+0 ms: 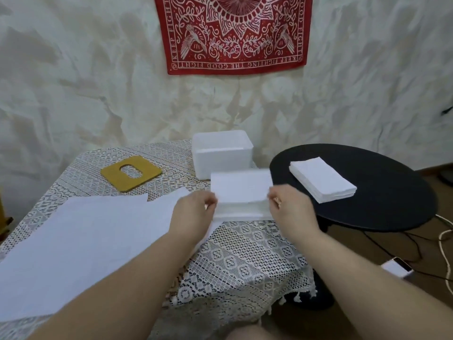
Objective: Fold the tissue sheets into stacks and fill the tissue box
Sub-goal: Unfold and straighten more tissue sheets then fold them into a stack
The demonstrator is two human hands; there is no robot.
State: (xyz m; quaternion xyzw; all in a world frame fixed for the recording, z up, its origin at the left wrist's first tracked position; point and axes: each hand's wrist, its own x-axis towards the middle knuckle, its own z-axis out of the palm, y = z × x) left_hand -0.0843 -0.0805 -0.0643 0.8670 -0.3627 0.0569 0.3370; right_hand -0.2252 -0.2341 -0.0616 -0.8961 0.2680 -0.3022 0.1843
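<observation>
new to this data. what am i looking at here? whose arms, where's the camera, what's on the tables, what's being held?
There is no robot: a person works bare-handed. The one picture comes from a wide-angle camera on the person's head, looking forward and down, so both forearms reach in from the bottom.

The left hand and right hand each pinch an end of a folded tissue stack, held just above the lace tablecloth.

On that cloth: unfolded tissue sheets at the left, a yellow lid with an oval slot, and a white tissue box with its top open behind the held stack.

To the right stands a round black side table carrying a finished tissue stack. A red bandana hangs on the wall.
</observation>
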